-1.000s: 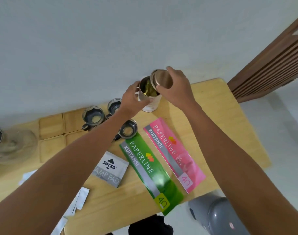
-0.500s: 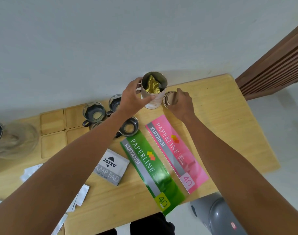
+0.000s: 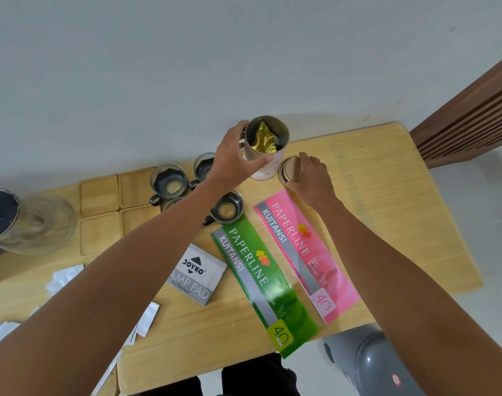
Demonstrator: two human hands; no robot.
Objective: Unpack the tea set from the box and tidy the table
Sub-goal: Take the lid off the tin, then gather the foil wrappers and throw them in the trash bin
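Near the table's [image 3: 386, 178] far edge, the left hand [image 3: 232, 161] grips the upright open tea tin [image 3: 265, 167]; the right hand [image 3: 311, 175], just right of it, loosely closes its fingers on the lid [image 3: 286, 170] lying flat beside the tin.

green booklet [image 3: 265, 284]: PAPERLINE KUITANSI, 40
pink booklet [image 3: 306, 254], right of green booklet: PAPERLINE KUITANSI, 40
grey box [image 3: 197, 274], left of green booklet: JOYKO, AMP PAD

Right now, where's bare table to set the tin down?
Best patch: bare wood on the right of the table, between the lid, the pink receipt book and the right edge. A smaller strip lies at the near edge, below the stamp pad. Crowded: the glass cups, wooden coasters and paper scraps on the left.
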